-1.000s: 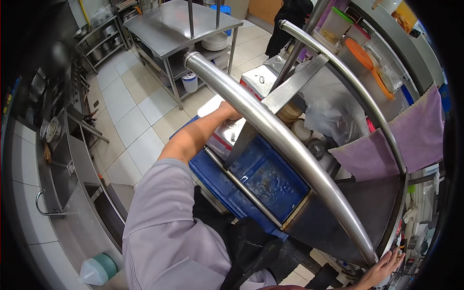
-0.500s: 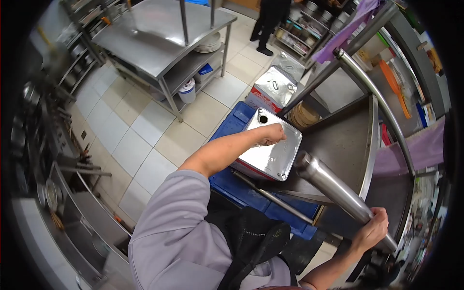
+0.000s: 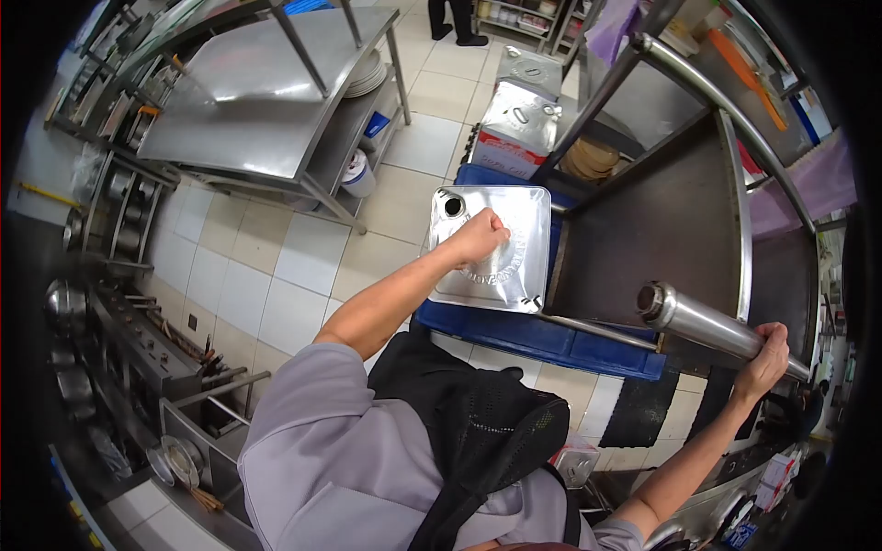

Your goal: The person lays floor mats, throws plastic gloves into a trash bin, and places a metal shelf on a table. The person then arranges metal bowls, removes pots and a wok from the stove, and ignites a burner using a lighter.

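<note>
A large square metal tin [image 3: 528, 216] with a shiny top is below me, over a blue plastic platform [image 3: 496, 329]. A round dark opening sits at its far left corner. My left hand [image 3: 478, 239] is closed in a fist at the middle of the tin's top, around its handle, which the fingers hide. Off to the right, my right hand [image 3: 767, 363] wraps round a thick steel tube [image 3: 698, 320] with an open end towards me. Whether the tube is fixed to the steel counter [image 3: 652, 225] beside it, I cannot tell.
More square tins [image 3: 519, 119] with red labels stand beyond. A steel table [image 3: 239, 101] with stacked plates [image 3: 367, 73] and a white bucket [image 3: 358, 173] below is ahead left. A stove [image 3: 147, 349] runs along the left. A person's legs [image 3: 450, 18] show at the back.
My view has turned, so the surroundings sit differently in it. The tin's top faces me more squarely. Both hands keep their grips, with the right arm stretched farther out to the right.
</note>
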Action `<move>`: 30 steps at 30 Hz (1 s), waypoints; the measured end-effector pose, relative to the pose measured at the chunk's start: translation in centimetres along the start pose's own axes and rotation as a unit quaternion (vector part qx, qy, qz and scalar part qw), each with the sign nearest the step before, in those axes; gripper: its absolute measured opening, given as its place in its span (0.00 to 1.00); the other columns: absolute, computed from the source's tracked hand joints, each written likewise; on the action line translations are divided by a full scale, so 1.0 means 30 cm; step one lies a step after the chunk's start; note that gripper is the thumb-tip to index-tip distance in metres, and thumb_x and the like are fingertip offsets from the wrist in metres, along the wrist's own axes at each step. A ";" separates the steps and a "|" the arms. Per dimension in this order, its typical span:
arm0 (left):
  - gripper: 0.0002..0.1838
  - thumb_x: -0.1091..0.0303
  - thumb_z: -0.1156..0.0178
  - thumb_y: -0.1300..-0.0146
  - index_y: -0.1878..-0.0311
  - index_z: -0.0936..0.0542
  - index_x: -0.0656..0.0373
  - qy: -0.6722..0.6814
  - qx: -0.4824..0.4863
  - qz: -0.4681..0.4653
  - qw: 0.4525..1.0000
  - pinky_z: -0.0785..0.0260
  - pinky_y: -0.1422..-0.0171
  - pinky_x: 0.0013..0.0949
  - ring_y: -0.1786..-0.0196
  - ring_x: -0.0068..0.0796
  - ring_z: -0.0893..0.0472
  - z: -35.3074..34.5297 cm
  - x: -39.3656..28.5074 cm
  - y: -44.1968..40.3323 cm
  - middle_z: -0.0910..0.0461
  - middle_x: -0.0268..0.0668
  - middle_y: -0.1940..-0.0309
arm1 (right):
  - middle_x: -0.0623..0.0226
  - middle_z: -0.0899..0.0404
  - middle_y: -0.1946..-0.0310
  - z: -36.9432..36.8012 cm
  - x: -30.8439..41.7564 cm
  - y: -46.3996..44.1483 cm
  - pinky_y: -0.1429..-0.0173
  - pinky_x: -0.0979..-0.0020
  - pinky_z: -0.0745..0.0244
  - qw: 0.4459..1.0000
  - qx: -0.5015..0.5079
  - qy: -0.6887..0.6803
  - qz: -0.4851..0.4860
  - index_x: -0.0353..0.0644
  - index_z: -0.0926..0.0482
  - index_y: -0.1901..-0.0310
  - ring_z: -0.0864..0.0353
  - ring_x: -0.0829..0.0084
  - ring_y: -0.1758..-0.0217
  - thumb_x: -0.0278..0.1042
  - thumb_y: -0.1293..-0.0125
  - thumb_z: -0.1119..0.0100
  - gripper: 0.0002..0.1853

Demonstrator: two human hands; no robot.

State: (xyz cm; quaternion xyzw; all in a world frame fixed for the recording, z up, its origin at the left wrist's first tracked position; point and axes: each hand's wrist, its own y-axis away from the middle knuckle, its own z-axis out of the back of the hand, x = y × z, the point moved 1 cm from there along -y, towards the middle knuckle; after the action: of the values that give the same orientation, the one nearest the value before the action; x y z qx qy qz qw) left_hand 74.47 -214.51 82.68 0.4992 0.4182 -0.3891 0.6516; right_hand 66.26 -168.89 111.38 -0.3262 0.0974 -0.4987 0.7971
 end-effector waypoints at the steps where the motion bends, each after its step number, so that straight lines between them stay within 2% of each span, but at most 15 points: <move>1: 0.14 0.62 0.36 0.31 0.55 0.27 0.61 0.001 -0.006 0.005 1.000 0.30 0.59 0.33 0.62 0.26 0.24 0.004 0.022 0.027 0.21 0.39 0.65 | 0.57 0.25 0.74 -0.006 -0.002 0.001 0.58 0.60 0.36 1.000 0.004 -0.006 0.003 0.33 0.25 0.69 0.28 0.58 0.67 0.44 0.18 0.68 0.28; 5: 0.13 0.63 0.37 0.31 0.57 0.28 0.61 0.064 -0.045 -0.013 0.997 0.34 0.62 0.29 0.66 0.21 0.30 -0.026 0.014 0.156 0.27 0.33 0.68 | 0.57 0.25 0.73 -0.003 -0.010 -0.004 0.58 0.60 0.36 1.000 0.004 -0.002 -0.013 0.33 0.25 0.69 0.28 0.58 0.68 0.46 0.18 0.68 0.28; 8: 0.13 0.62 0.37 0.31 0.59 0.29 0.59 0.020 -0.119 0.003 0.993 0.37 0.64 0.26 0.65 0.17 0.33 -0.046 0.074 0.237 0.28 0.31 0.67 | 0.57 0.27 0.73 -0.002 -0.028 0.001 0.58 0.59 0.36 1.000 0.012 0.001 -0.004 0.35 0.26 0.67 0.28 0.57 0.68 0.46 0.18 0.68 0.27; 9: 0.14 0.61 0.36 0.32 0.61 0.29 0.58 0.111 -0.135 0.042 0.984 0.38 0.65 0.27 0.66 0.17 0.34 -0.027 0.066 0.287 0.29 0.30 0.68 | 0.56 0.27 0.73 0.002 -0.033 0.002 0.58 0.59 0.36 1.000 0.020 0.011 -0.006 0.36 0.26 0.66 0.29 0.56 0.68 0.46 0.18 0.68 0.26; 12: 0.14 0.60 0.36 0.31 0.64 0.30 0.57 0.099 -0.205 0.087 0.970 0.39 0.66 0.27 0.67 0.17 0.35 -0.043 0.052 0.460 0.31 0.28 0.70 | 0.53 0.24 0.68 0.004 -0.033 0.005 0.55 0.57 0.33 0.999 0.036 0.020 -0.008 0.38 0.25 0.60 0.25 0.52 0.63 0.45 0.20 0.69 0.23; 15: 0.16 0.59 0.36 0.31 0.65 0.31 0.56 0.068 -0.290 0.130 0.946 0.41 0.68 0.27 0.69 0.17 0.36 -0.118 0.062 0.636 0.32 0.27 0.71 | 0.53 0.22 0.64 0.009 -0.058 0.011 0.54 0.56 0.32 0.997 0.061 0.055 -0.009 0.37 0.23 0.57 0.23 0.51 0.60 0.56 0.17 0.75 0.32; 16: 0.16 0.56 0.37 0.31 0.63 0.31 0.57 0.055 -0.318 0.153 0.934 0.38 0.67 0.31 0.69 0.22 0.33 -0.148 0.072 0.696 0.30 0.31 0.72 | 0.51 0.22 0.64 0.016 -0.058 0.010 0.53 0.54 0.32 0.994 0.079 0.066 0.034 0.38 0.23 0.55 0.25 0.49 0.61 0.58 0.18 0.78 0.34; 17: 0.18 0.54 0.38 0.32 0.62 0.31 0.59 0.041 -0.343 0.176 0.922 0.35 0.66 0.35 0.70 0.26 0.30 -0.179 0.076 0.750 0.28 0.35 0.73 | 0.48 0.26 0.64 0.024 -0.057 0.005 0.53 0.52 0.34 0.992 0.106 0.041 0.057 0.37 0.25 0.55 0.28 0.44 0.60 0.55 0.17 0.75 0.31; 19: 0.19 0.53 0.38 0.32 0.64 0.30 0.59 0.033 -0.398 0.191 0.897 0.34 0.66 0.35 0.70 0.27 0.29 -0.250 0.090 0.844 0.27 0.36 0.73 | 0.53 0.21 0.63 0.041 -0.089 -0.036 0.52 0.55 0.32 0.976 0.195 0.002 0.101 0.37 0.22 0.49 0.24 0.50 0.59 0.60 0.19 0.64 0.31; 20: 0.20 0.52 0.38 0.32 0.65 0.30 0.59 0.039 -0.421 0.200 0.884 0.33 0.66 0.35 0.71 0.27 0.28 -0.279 0.112 0.889 0.26 0.36 0.74 | 0.53 0.21 0.63 0.067 -0.072 -0.043 0.52 0.55 0.32 0.972 0.202 -0.007 0.124 0.37 0.22 0.49 0.24 0.50 0.59 0.60 0.19 0.64 0.31; 21: 0.20 0.52 0.37 0.32 0.67 0.30 0.60 0.051 -0.448 0.207 0.868 0.33 0.66 0.35 0.71 0.27 0.28 -0.317 0.130 0.931 0.26 0.36 0.75 | 0.48 0.19 0.63 0.101 -0.027 -0.052 0.54 0.53 0.29 0.958 0.249 0.019 0.140 0.35 0.22 0.55 0.21 0.50 0.60 0.63 0.22 0.58 0.32; 22: 0.20 0.53 0.36 0.32 0.69 0.32 0.56 0.072 -0.484 0.192 0.851 0.40 0.70 0.30 0.72 0.19 0.36 -0.364 0.142 0.973 0.32 0.28 0.76 | 0.43 0.18 0.64 0.123 0.017 -0.067 0.56 0.51 0.26 0.942 0.291 0.044 0.163 0.34 0.21 0.60 0.19 0.51 0.61 0.65 0.24 0.52 0.33; 23: 0.20 0.53 0.36 0.32 0.69 0.32 0.56 0.096 -0.514 0.197 0.829 0.40 0.70 0.30 0.72 0.19 0.36 -0.406 0.168 1.013 0.32 0.28 0.76 | 0.46 0.23 0.75 0.136 0.034 -0.084 0.66 0.54 0.30 0.928 0.301 0.000 0.221 0.33 0.26 0.64 0.25 0.54 0.74 0.60 0.25 0.45 0.30; 27: 0.20 0.54 0.33 0.35 0.71 0.31 0.56 0.182 -0.536 0.271 0.779 0.39 0.69 0.33 0.73 0.22 0.35 -0.589 0.300 1.155 0.32 0.29 0.77 | 0.51 0.25 0.76 0.132 0.022 -0.097 0.67 0.59 0.29 0.897 0.357 -0.066 0.251 0.33 0.26 0.61 0.27 0.66 0.74 0.51 0.27 0.38 0.23; 30: 0.19 0.53 0.32 0.38 0.70 0.28 0.57 0.176 -0.578 0.301 0.738 0.31 0.62 0.39 0.70 0.32 0.25 -0.784 0.573 1.203 0.23 0.36 0.75 | 0.56 0.25 0.76 0.106 0.002 -0.106 0.66 0.62 0.28 0.892 0.366 -0.095 0.247 0.33 0.25 0.61 0.26 0.70 0.73 0.48 0.28 0.36 0.21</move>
State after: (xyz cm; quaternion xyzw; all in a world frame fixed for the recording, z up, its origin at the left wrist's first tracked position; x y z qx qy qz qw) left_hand 110.14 -185.91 74.79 0.1857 0.4983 0.2385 0.8126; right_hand 65.48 -168.53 115.80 -0.0222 -0.0909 -0.2527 0.9630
